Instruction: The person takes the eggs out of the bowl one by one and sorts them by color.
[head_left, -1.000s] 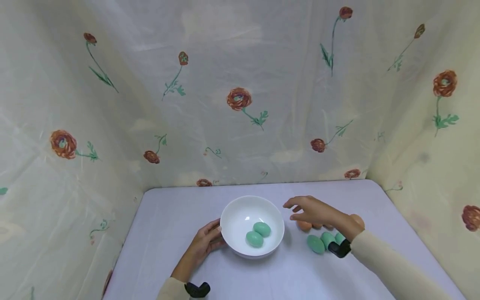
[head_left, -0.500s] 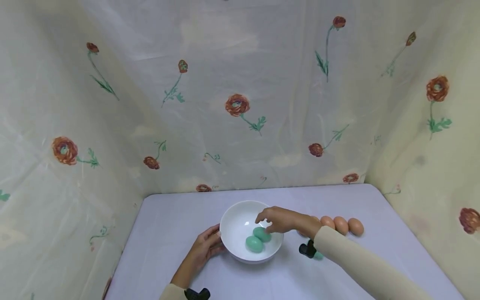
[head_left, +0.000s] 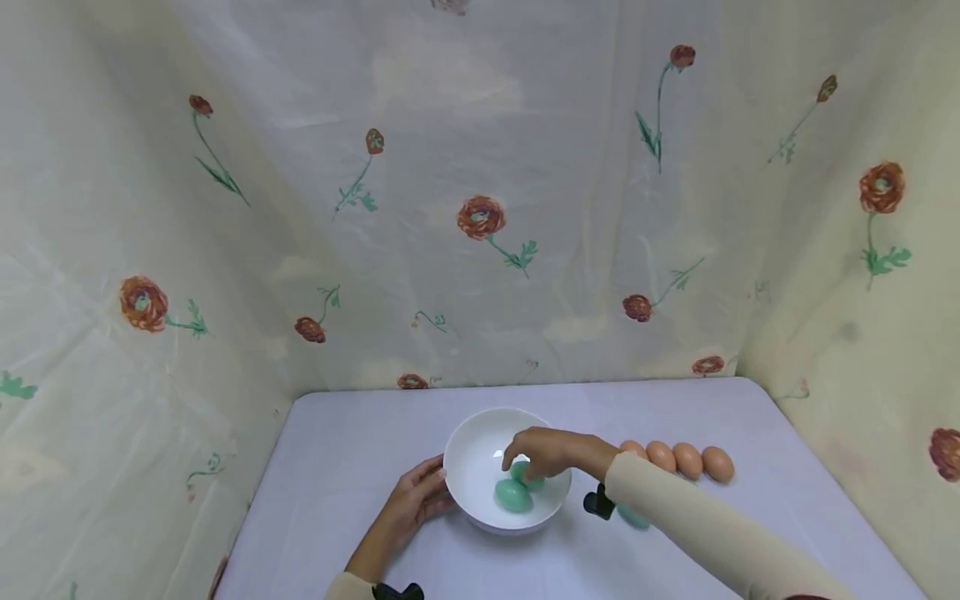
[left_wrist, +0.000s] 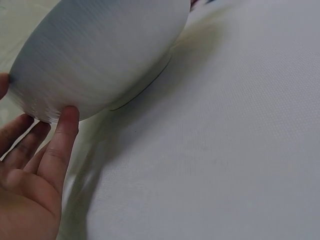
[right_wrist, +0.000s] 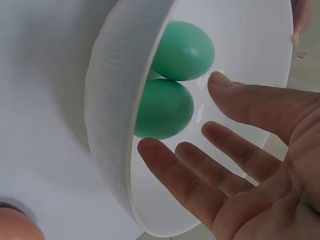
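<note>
A white bowl (head_left: 480, 450) stands on the table with two green eggs inside, one nearer (head_left: 512, 496) and one farther (head_left: 517, 471). My left hand (head_left: 411, 500) rests its fingertips against the bowl's outer left side; the left wrist view shows the fingers (left_wrist: 62, 135) touching the wall. My right hand (head_left: 551, 450) reaches over the bowl's right rim, above the farther egg. In the right wrist view its thumb and fingers are spread apart around the nearest green egg (right_wrist: 165, 110), with no visible grip on it. The hand partly covers that egg in the head view.
Several brown eggs (head_left: 687, 460) lie in a row right of the bowl, partly behind the right forearm. A green egg (head_left: 633, 517) shows below the right sleeve. Flowered cloth (head_left: 480, 292) hangs around the pale table (head_left: 360, 433) at back and sides.
My right hand has moved left from beside the bowl to over it, then lower toward the farther green egg. The left hand has stayed at the bowl's side.
</note>
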